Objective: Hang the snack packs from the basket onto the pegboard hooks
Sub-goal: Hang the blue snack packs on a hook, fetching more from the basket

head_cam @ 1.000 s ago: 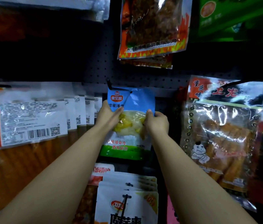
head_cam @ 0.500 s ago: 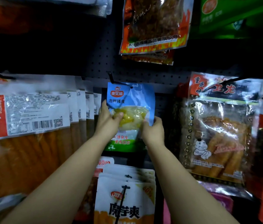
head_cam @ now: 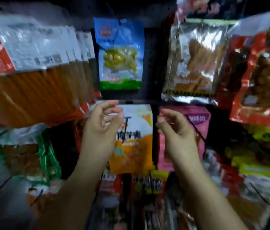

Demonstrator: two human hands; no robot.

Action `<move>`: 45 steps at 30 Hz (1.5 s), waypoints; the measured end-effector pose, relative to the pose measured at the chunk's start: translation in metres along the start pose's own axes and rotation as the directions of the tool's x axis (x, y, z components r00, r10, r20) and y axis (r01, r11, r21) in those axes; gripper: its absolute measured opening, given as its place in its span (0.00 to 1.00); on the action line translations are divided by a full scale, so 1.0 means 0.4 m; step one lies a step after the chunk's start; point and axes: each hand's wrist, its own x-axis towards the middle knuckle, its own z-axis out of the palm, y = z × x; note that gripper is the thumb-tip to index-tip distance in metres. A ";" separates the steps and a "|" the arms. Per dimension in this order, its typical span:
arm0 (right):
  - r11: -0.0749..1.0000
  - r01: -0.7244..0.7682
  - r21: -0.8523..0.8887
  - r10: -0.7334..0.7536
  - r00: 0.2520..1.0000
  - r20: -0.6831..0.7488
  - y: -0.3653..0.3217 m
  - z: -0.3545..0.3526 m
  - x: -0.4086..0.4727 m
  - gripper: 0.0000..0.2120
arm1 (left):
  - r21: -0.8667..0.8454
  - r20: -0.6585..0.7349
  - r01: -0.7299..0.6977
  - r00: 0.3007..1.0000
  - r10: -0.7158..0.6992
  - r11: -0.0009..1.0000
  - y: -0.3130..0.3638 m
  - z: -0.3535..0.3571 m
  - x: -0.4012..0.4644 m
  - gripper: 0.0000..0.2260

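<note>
Two hands in my view, both free of the display and both holding nothing. My left hand (head_cam: 103,121) floats just left of centre, fingers loosely curled with thumb and forefinger apart, palm turned toward the right. My right hand (head_cam: 174,126) mirrors it just right of centre, fingers relaxed and half bent, also carrying nothing.

Up at 12 o'clock from the hands, the blue snack pack (head_cam: 119,53) hangs on the dark pegboard (head_cam: 152,63), upright, blue top, yellow-white contents in the clear window, green band along the bottom. It sits well apart from both hands. The hook at its top edge is blurred, so I think it passes through the pack's hole, but I can't confirm it.

Between and behind my hands hangs an orange and white pack (head_cam: 134,140), with a pink pack (head_cam: 197,123) just beside it at 3 o'clock, partly hidden by my right hand. At 9 o'clock from the blue pack a row of long orange stick packs (head_cam: 36,68) with white labels overlaps one behind another. At 3 o'clock a silvery clear pack of brown sticks (head_cam: 195,63) hangs, and further right a red pack (head_cam: 262,77). Everything is motion-smeared; print is unreadable.
</note>
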 end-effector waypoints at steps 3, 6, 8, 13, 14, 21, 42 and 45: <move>0.996 -0.074 -0.047 0.070 0.993 -0.091 0.035 -0.109 -0.151 0.09 | -0.078 0.121 0.044 0.992 -0.035 0.996 0.011 0.028 -0.146 0.08; 0.980 -0.180 -0.087 0.163 0.972 -0.172 0.065 -0.226 -0.304 0.08 | -0.082 0.308 0.115 0.947 -0.085 0.990 -0.004 0.093 -0.287 0.07; 0.958 -0.254 -0.130 0.220 0.948 -0.232 0.086 -0.299 -0.404 0.09 | -0.060 0.415 0.201 0.896 -0.158 0.978 -0.032 0.149 -0.381 0.07; 0.874 -0.431 -0.226 0.327 0.864 -0.383 0.166 -0.482 -0.611 0.10 | 0.043 0.582 0.410 0.731 -0.356 0.911 -0.139 0.307 -0.613 0.08; 0.849 -0.477 -0.227 0.361 0.837 -0.410 0.191 -0.521 -0.646 0.10 | 0.069 0.607 0.426 0.699 -0.377 0.902 -0.166 0.340 -0.660 0.09; 0.559 -0.802 -0.210 0.660 0.584 -0.474 0.468 -0.830 -0.891 0.08 | 0.319 0.620 0.600 0.454 -0.640 0.734 -0.427 0.551 -1.016 0.10; 0.185 -0.810 -0.556 0.956 0.279 -0.089 1.909 -1.135 -1.330 0.20 | 0.612 0.095 0.781 0.085 -0.992 0.125 -1.522 0.971 -1.837 0.22; 0.249 -0.865 -0.436 0.948 0.310 -0.074 1.985 -1.109 -1.318 0.14 | 0.524 0.041 0.852 -0.047 -0.998 -0.018 -1.572 1.007 -1.846 0.22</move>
